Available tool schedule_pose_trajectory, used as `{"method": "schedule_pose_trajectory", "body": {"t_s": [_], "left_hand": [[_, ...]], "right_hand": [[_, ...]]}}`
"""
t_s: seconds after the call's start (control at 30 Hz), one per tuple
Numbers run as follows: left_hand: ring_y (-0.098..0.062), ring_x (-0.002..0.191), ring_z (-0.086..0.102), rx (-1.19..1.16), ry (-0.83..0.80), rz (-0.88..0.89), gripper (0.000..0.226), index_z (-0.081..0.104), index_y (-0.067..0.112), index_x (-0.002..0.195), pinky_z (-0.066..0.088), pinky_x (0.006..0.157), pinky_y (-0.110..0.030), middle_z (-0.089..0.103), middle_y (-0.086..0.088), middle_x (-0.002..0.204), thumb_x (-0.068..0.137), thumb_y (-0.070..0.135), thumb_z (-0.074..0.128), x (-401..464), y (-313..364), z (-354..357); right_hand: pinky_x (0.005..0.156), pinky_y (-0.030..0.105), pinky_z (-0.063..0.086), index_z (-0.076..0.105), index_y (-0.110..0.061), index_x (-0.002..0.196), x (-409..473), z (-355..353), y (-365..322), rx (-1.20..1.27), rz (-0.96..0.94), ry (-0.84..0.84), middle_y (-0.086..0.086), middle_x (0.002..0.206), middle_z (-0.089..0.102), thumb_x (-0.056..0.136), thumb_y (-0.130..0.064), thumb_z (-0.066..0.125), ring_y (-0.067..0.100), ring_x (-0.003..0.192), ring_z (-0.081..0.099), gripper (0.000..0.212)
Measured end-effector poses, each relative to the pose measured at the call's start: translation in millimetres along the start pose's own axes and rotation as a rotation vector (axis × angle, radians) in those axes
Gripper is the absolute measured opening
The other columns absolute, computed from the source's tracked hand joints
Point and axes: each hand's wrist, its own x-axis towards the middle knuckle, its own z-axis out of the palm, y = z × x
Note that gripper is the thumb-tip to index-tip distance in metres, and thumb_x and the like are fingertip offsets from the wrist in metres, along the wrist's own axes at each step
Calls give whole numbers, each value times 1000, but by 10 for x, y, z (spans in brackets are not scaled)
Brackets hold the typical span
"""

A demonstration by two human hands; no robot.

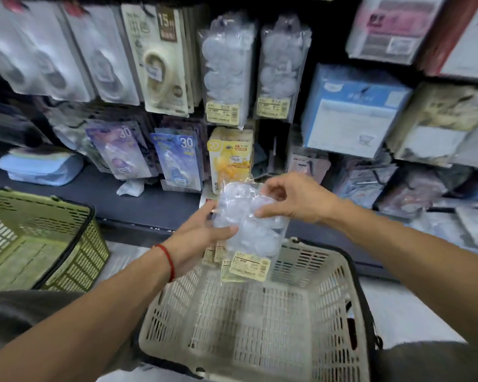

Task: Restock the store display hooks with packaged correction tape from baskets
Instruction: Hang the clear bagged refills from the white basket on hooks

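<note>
Hands left (pixel 202 232) and right (pixel 293 201) each grip clear packets (pixel 249 224) above the white basket (pixel 340 288).

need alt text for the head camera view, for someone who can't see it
Both hands hold a small stack of clear packets above a white basket: the left hand grips its left side, the right hand pinches its top. Behind hang rows of packaged stationery on display hooks; a green basket sits at left.
</note>
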Motion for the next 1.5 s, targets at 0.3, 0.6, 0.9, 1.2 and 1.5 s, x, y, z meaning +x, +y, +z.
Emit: {"method": "schedule_pose_trajectory", "body": {"t_s": [0.3,0.6,0.9,1.2,1.5], "left_hand": [[-32,122,70,-178,-29,296,65,54,18,137,47,111,-59,74,-10,129,80,22,87,135,952,285],[-19,108,75,25,150,542,62,59,29,128,61,92,-36,77,4,119,73,44,84,461,1539,244],[30,97,45,333,498,721,52,44,43,124,37,75,-5,45,35,113,87,43,80,439,1640,-41],[-3,120,47,293,508,731,52,46,41,124,35,79,-6,48,31,115,86,38,81,345,1657,-126],[1,115,52,278,519,754,48,47,48,117,44,93,-23,54,24,121,83,42,81,287,1687,-115]], "right_hand": [[70,4,46,51,-31,124,8,-527,-531,244,-10,626,-15,107,62,80,-41,89,-7,89,62,58],[72,32,60,65,-23,105,179,-766,-593,575,-4,770,-5,91,80,103,-39,65,14,83,78,16],[86,60,60,70,-27,98,406,-1020,-698,471,-57,792,2,87,81,100,-41,69,32,84,77,14],[77,55,59,72,-23,94,409,-992,-771,541,3,872,8,83,79,93,-42,76,40,83,74,19],[90,59,60,74,-22,94,410,-1027,-804,551,22,829,2,85,81,92,-40,76,26,85,79,18]]}}
